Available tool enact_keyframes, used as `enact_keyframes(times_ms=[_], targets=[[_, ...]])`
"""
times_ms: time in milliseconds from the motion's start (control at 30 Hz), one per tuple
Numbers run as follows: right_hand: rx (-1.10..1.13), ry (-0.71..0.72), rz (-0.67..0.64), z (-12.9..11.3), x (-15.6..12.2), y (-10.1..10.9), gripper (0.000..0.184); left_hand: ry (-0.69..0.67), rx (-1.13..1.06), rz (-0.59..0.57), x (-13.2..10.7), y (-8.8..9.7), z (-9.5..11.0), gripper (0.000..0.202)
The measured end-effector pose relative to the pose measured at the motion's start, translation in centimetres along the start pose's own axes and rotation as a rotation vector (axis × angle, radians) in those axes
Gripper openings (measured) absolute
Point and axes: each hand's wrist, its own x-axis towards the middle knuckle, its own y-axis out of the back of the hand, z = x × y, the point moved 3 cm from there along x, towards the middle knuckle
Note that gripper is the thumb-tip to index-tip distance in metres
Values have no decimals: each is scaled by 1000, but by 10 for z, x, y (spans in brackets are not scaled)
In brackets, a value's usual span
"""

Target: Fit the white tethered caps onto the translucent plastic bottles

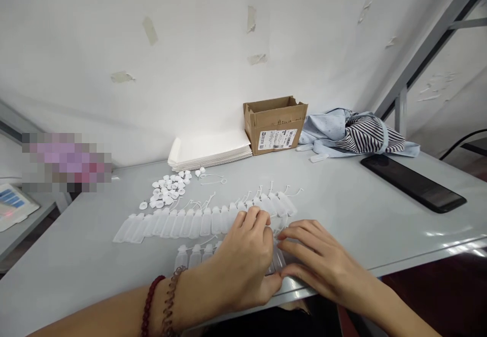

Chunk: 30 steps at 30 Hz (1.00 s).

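Note:
A long row of small translucent plastic bottles (182, 223) with string loops lies across the grey table (361, 210). A second, shorter row of bottles (194, 256) lies nearer the front edge. My left hand (243, 261) rests over this nearer row, fingers curled down onto the bottles. My right hand (319, 261) lies beside it with fingers stretched out flat, touching the bottles at the row's right end. A heap of small white round caps (167, 191) sits behind the long row.
A stack of white sheets (209, 152) and an open cardboard box (274, 123) stand at the back by the wall. Crumpled blue and striped cloth (357, 135) lies right of the box. A black phone (413, 182) lies at the right.

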Motion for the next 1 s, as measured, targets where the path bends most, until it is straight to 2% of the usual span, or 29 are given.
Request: enact_keyframes(times_ms=[367,567,767,1000], targets=[[91,-44,-45,-3,-3,-7,18,-40,81,-35,-1,7,0,29],[146,-99,-14,-2,-10,-10,23,9,1,-9,-6,16,-3,34],[171,-138,-24,1,-14,-7,23,103,-91,59,-22,32,-23,38],[145,-136,-1,2,-10,-3,31,213,-87,177,-38,41,-45,35]])
